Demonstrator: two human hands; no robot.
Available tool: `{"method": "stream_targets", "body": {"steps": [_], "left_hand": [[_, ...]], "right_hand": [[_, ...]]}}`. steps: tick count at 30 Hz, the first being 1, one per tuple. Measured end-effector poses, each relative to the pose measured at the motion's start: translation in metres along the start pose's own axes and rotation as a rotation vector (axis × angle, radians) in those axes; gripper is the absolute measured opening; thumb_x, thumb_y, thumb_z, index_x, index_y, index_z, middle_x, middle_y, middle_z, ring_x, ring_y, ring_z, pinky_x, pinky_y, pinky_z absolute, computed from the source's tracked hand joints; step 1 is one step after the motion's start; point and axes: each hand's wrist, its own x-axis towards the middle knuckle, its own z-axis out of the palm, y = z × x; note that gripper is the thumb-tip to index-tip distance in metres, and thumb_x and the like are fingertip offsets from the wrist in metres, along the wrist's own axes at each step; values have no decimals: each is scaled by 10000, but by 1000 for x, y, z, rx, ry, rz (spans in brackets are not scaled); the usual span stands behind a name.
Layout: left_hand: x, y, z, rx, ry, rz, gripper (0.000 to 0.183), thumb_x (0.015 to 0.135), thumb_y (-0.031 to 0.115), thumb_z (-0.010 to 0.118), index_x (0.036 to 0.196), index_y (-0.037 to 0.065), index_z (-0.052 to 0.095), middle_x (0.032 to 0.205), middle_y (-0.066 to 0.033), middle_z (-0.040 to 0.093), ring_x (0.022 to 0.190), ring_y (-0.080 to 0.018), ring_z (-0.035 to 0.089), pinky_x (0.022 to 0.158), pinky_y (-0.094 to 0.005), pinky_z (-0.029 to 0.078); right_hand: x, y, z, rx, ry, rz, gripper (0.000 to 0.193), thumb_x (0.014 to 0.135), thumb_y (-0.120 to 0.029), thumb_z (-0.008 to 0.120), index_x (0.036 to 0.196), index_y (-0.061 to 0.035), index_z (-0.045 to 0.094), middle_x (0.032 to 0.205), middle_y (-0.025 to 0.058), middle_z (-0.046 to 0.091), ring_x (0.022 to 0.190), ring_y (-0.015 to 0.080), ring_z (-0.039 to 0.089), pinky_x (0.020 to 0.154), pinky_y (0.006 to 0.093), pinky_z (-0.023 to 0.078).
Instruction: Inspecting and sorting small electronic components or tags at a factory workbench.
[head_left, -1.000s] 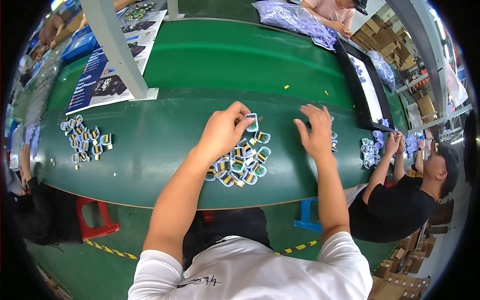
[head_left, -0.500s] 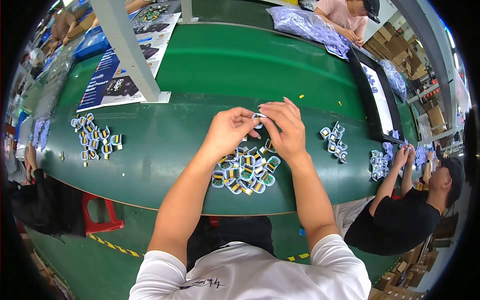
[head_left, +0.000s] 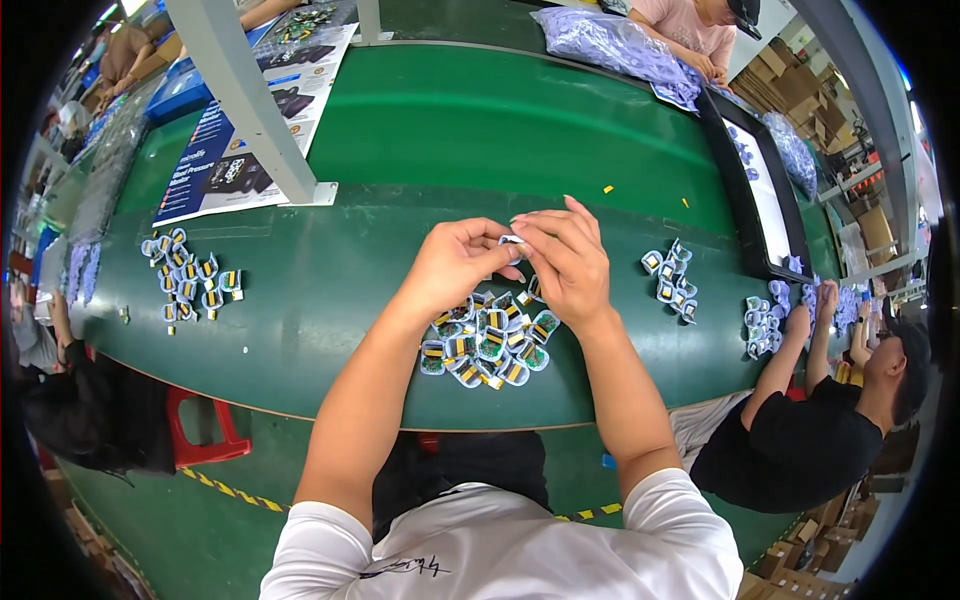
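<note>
Above the green workbench (head_left: 330, 350), my left hand (head_left: 450, 265) and my right hand (head_left: 570, 262) meet, closed by their fingertips on one small pale blue-white plastic casing (head_left: 511, 240). My fingers cover most of it, so its inside cannot be made out. Just below my hands lies a pile of similar casings (head_left: 490, 345), several showing green circuit boards and yellow-and-black parts. A looser cluster of such casings (head_left: 183, 275) lies to the left. Another small group (head_left: 672, 280) sits to the right of my right hand.
A white post (head_left: 245, 100) stands on the bench over a printed sheet (head_left: 215, 170). At the right are a black-rimmed tray (head_left: 757, 190) and a co-worker (head_left: 800, 430) beside more casings (head_left: 762, 325). A bag of lilac parts (head_left: 610, 45) lies at the back, near another person. A red stool (head_left: 215, 430) is lower left.
The casing between my fingertips has shifted slightly left and down, and my right fingers have closed in over it. The co-worker at the right has moved their hands apart.
</note>
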Motion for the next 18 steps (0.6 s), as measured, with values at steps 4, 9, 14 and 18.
{"method": "stream_targets", "body": {"steps": [4,9,14,18], "left_hand": [[1,-7,-2,-79,-6,-23,224,983,25,684,1177,-87,697,1041,-137,769,890,-180,761,825,-283,602],[1,-8,2,63,91,40,227,978,21,682,1178,-81,717,1030,-141,774,906,-172,759,821,-280,600],[0,-7,3,400,222,264,203,965,19,681,1146,-24,762,1017,-114,782,929,-159,750,814,-291,596],[-6,2,1,532,231,397,219,923,-5,698,1125,5,783,1043,-121,779,956,-215,759,843,-321,599]], "right_hand": [[1,-2,-1,-14,-22,-33,205,869,-31,769,1068,-77,790,1082,52,767,1048,244,727,1119,525,444],[-4,4,3,15,-33,-4,227,855,-61,787,1081,-76,787,1106,65,761,1089,257,717,1130,544,432],[-2,-5,3,40,-92,40,351,806,-138,831,1148,-84,776,1247,97,719,1187,310,676,1141,566,422],[4,-12,0,159,-145,-144,420,787,-184,839,1189,-87,766,1336,142,681,1250,378,638,1139,590,420]]}}
